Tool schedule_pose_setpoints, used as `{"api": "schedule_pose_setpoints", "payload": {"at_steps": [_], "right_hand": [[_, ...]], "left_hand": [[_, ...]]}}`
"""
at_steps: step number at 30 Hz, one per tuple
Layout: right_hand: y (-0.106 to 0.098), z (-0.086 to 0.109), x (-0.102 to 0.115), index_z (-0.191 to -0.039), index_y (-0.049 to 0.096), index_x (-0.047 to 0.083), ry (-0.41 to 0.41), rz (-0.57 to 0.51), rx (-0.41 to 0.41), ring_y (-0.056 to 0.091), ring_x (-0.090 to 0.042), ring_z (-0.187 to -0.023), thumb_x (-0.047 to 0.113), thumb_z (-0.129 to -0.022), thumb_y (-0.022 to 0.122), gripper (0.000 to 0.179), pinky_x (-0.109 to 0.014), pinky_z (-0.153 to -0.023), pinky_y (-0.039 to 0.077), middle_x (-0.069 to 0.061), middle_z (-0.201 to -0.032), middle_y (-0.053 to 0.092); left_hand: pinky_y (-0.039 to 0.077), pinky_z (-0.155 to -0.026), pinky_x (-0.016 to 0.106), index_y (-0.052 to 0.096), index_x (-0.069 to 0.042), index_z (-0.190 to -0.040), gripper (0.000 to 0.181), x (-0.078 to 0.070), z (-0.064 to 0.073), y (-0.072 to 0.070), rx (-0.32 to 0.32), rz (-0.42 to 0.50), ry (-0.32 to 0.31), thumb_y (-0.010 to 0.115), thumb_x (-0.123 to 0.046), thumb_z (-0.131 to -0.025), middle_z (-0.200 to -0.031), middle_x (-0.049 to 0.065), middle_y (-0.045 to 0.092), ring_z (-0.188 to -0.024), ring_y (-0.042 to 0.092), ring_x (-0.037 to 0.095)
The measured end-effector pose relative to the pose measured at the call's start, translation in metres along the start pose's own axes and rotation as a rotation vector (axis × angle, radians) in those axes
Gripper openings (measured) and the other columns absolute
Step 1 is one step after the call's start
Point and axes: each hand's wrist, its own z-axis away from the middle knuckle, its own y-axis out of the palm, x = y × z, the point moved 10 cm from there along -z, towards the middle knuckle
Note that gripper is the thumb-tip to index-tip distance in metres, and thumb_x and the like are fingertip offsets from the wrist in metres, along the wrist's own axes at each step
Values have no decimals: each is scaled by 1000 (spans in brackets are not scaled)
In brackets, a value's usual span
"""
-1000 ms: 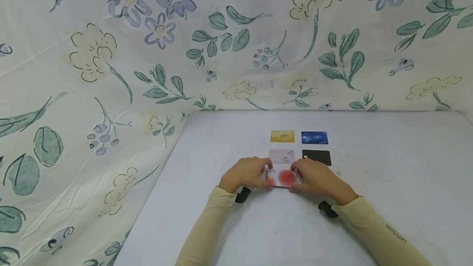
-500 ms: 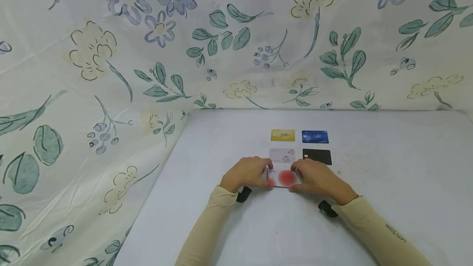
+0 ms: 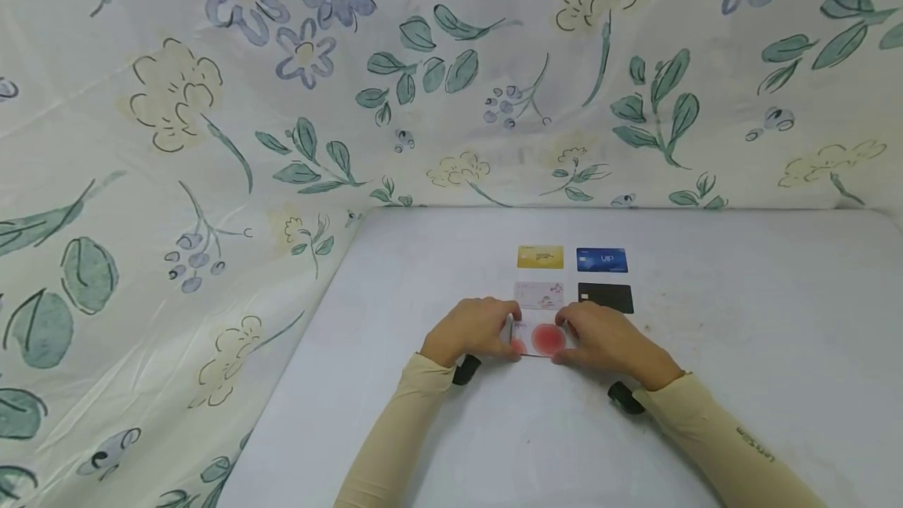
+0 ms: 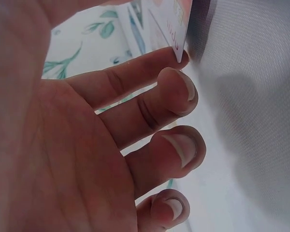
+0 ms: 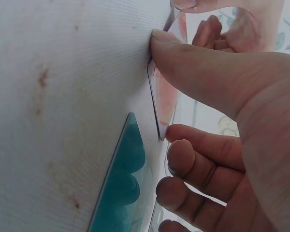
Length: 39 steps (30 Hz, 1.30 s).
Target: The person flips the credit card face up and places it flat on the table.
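A white card with red circles (image 3: 546, 339) lies low over the white table, nearest of the cards to the person. My left hand (image 3: 471, 332) pinches its left end between thumb and index finger; the left wrist view shows the index fingertip at a corner of the card (image 4: 171, 29). At the opposite end my right hand (image 3: 610, 343) pinches it the same way, the other fingers curled beside it. Just beyond is a pale pink card with a flower print (image 3: 538, 296). A black card (image 3: 607, 298), partly behind the right hand, looks glossy teal in the right wrist view (image 5: 118, 179).
A gold card (image 3: 540, 257) and a blue VIP card (image 3: 602, 260) form the far row on the white table (image 3: 395, 281). Flowered cloth (image 3: 451, 77) hangs behind the table and along its left side. Small brown specks mark the tabletop by the right hand.
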Motion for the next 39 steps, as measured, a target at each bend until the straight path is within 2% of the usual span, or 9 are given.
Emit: {"api": "schedule_pose_setpoints", "payload": {"at_steps": [13,22,30,39], "right_hand": [[0,1,-2,-118,69,8,7,-5,-1,54,-15,-84,37,-78,90,53,-33,-80,55,0,-93,65],[0,0,-1,-119,70,7,-12,16,-14,56,-16,-88,37,-79,90,55,-37,-85,58,-3,-101,69],[-1,0,-2,-121,70,7,4,5,-7,57,-17,-89,37,-80,89,55,-38,-89,59,-4,-104,70],[-2,0,1,-121,69,7,-12,5,-9,57,-16,-89,38,-79,90,56,-37,-86,57,-3,-102,69]], "left_hand": [[43,-68,28,66,-21,-126,51,2,-1,2,13,-3,-9,80,-47,-84,-84,-5,59,-77,54,14],[43,-67,27,66,-21,-126,50,2,0,1,27,19,-21,81,-46,-85,-83,-4,58,-75,54,13],[41,-64,26,66,-20,-126,50,3,0,1,34,30,-20,81,-45,-85,-80,-4,55,-72,52,13],[41,-65,26,65,-20,-127,52,2,2,-1,10,39,-13,80,-47,-85,-82,-3,56,-73,52,12]]}}
